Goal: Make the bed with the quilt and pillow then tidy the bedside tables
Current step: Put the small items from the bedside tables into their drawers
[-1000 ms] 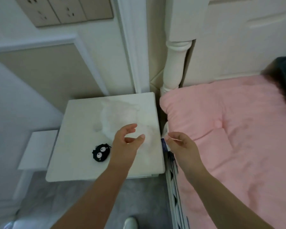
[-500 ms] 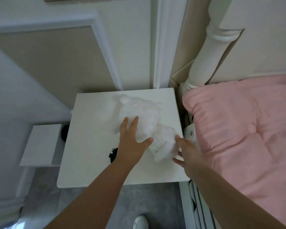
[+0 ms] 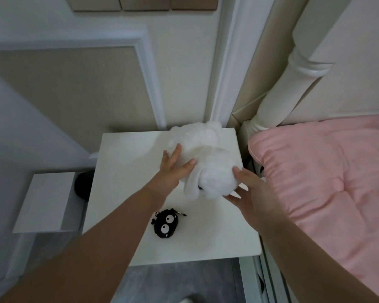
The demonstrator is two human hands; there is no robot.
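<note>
Both hands, left hand (image 3: 175, 169) and right hand (image 3: 253, 191), press flat-fingered against fluffy white plush toy (image 3: 204, 156).

The white bedside table (image 3: 123, 193) carries a white plush toy (image 3: 204, 158) at its back and, nearer its front edge, a small black toy (image 3: 165, 224).

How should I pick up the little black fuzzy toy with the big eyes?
Pinch the black toy round its middle, coming straight down from above. It is small and round and lies flat on the white bedside table, with bare tabletop all around it, so fingers probably fit on both sides. Its small cord would likely let it swing.
</note>
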